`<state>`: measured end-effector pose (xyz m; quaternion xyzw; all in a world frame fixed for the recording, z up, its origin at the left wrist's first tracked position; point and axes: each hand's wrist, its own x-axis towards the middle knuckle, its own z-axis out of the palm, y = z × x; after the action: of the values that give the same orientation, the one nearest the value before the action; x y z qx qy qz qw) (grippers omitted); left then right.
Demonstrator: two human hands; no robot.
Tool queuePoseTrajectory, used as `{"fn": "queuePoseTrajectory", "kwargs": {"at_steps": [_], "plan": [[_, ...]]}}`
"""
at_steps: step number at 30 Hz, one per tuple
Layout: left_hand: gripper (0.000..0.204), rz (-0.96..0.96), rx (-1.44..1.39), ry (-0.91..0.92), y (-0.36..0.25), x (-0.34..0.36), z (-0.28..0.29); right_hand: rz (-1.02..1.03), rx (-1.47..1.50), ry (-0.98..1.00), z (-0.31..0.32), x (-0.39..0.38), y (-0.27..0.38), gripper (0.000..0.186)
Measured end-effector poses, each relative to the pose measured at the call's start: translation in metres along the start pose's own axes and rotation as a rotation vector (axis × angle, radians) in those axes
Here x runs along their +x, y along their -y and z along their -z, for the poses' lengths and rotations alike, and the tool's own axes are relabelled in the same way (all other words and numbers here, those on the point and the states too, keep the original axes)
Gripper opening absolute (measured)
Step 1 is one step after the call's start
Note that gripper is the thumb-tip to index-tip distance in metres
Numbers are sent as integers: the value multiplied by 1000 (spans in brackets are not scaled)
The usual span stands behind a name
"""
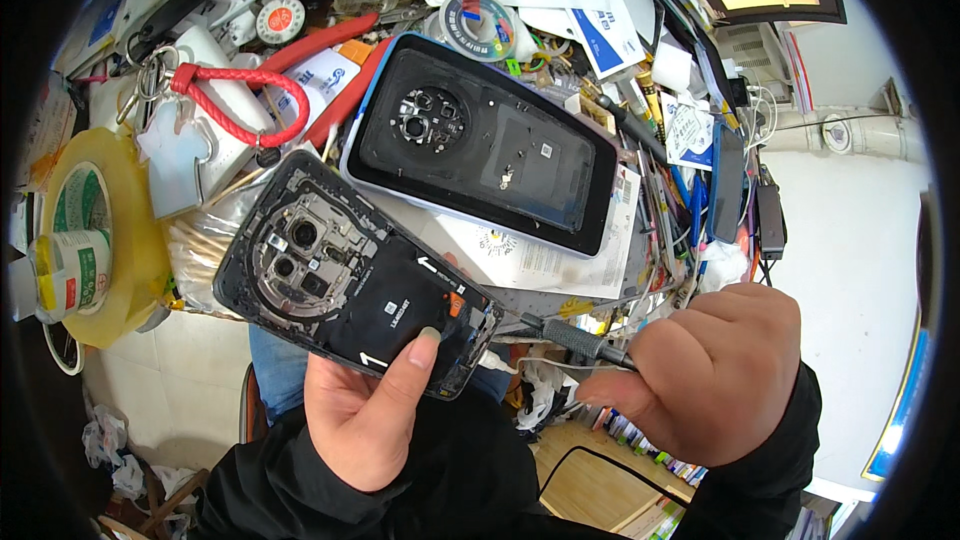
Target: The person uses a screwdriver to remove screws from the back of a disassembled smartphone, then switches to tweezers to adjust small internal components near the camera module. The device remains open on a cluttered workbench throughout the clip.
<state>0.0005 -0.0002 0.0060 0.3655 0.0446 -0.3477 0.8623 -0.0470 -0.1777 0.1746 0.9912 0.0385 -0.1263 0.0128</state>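
Note:
An opened smartphone (370,285) is in my left hand (365,410), thumb on its black battery and fingers beneath. Its camera lenses and inner parts lie bare, and a white cable (495,362) meets its lower end. My right hand (700,370) is closed round the handle of a thin screwdriver (570,340) with a dark knurled grip. The tip points at the phone's lower right end; whether it touches cannot be made out. Beyond the phone, a detached back cover (540,160), inner side up, rests in a pale-edged tray or case (350,155).
Clutter crowds the bench. A big roll of clear tape (135,240) stands at left, near keys with a red braided strap (245,80). Behind are red-handled pliers (335,50) and a small wire spool (478,25). Several thin tools (655,230) lie at right.

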Motion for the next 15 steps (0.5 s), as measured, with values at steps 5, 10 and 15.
{"fn": "queuePoseTrajectory", "kwargs": {"at_steps": [5, 10, 15], "plan": [[50, -13, -36, 6, 1, 0, 0, 26, -3, -67, -1, 1, -1, 38], [47, -13, -82, 32, 0, 0, 1, 37, 1, -44, 1, 3, -5, 35], [49, -12, -50, -3, 1, 0, -1, 44, -25, 3, 1, 1, -6, 35]]}}
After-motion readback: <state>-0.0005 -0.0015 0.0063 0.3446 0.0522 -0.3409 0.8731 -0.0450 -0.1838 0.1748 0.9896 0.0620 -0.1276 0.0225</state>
